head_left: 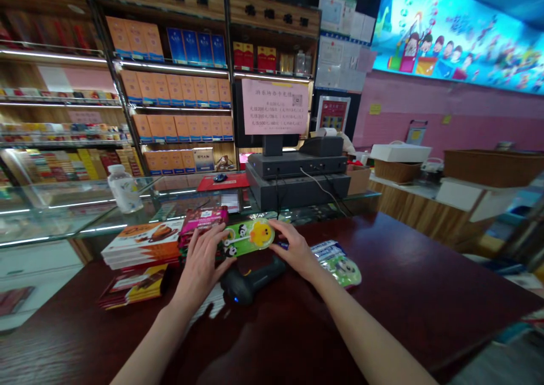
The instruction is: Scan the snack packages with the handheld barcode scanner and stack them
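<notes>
A green package with a yellow duck and pandas printed on it [249,236] is held up between my hands. My left hand [203,256] grips its left end, with the thumb below and the fingers above. At its right end, my right hand [296,250] pinches it between thumb and index finger. Under the package a black barcode scanner [250,283] lies on the brown counter, a blue light glowing on it. Pink and dark red snack packs [206,218] are just behind my left hand. Another green panda package [344,269] lies right of my right forearm.
Flat orange-and-white boxes [142,240] are stacked at the left, with red and yellow packets [136,286] in front. A white bottle [125,189] stands on the glass case. Behind are a cash register [297,172] and a screen bearing a pink sign [275,107].
</notes>
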Tool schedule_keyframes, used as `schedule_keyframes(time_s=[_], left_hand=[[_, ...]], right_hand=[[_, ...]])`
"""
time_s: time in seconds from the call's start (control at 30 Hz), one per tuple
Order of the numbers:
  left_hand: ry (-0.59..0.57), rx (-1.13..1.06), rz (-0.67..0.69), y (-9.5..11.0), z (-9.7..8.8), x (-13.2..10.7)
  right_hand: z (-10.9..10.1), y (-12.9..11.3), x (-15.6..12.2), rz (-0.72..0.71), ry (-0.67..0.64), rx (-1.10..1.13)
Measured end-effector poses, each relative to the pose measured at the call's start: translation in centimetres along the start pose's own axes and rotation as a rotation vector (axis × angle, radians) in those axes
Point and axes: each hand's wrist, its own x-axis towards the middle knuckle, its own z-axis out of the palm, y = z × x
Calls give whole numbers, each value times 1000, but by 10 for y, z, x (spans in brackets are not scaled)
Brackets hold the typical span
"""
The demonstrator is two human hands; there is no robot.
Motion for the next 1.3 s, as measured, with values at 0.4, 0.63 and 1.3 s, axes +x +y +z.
schedule_keyframes(time_s=[0.4, 0.63, 1.3], left_hand=[[36, -7, -117, -15, -4, -23], [28, -47, -119, -17, -5, -28], [-56, -342, -281, -1, -8, -31]], right_hand=[[33, -15, 1, -22, 26, -24], [36, -18, -6, -103, 90, -85], [34, -31, -15, 199, 106, 396]])
